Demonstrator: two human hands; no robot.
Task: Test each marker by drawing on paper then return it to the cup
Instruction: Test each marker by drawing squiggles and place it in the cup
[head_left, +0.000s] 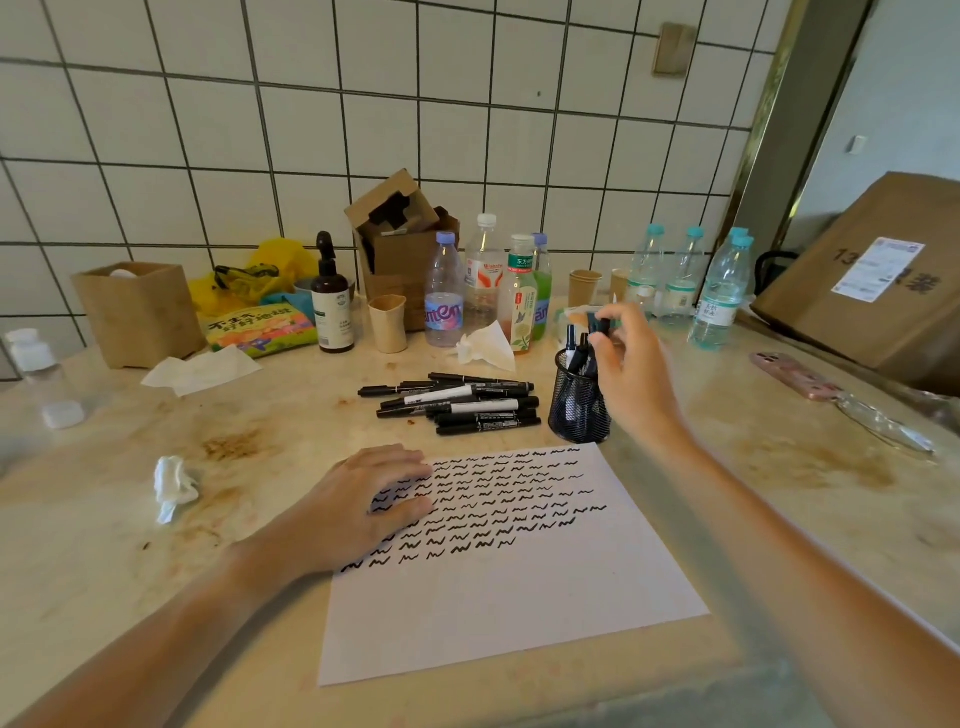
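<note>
Paper (498, 561), a white sheet with rows of black squiggles across its upper half, lies flat on the stained counter (104, 545), and every position below is given from it. Its lower half is blank, and its near edge stops just short of the counter's front edge. The left hand (358, 506) rests on the sheet's upper left corner, fingers straight and close together, pressing flat and covering the start of several rows. Just beyond the sheet's upper right corner stands the black mesh cup (579, 405), almost touching the paper's edge. The right hand (621, 364) is over the cup, fingertips curled and pinched on the top of a black marker (597, 327) that stands upright in it; the marker's lower part is hidden behind hand and mesh, and how many others stand inside cannot be counted. Beyond the top edge, left of the cup, lies a loose pile of markers (462, 402). Bare counter lies left and right of the sheet, broken by a crumpled tissue (174, 486) to the left and a pink phone (795, 374) far right. Bottles (444, 291) and boxes crowd the tiled wall behind.
</note>
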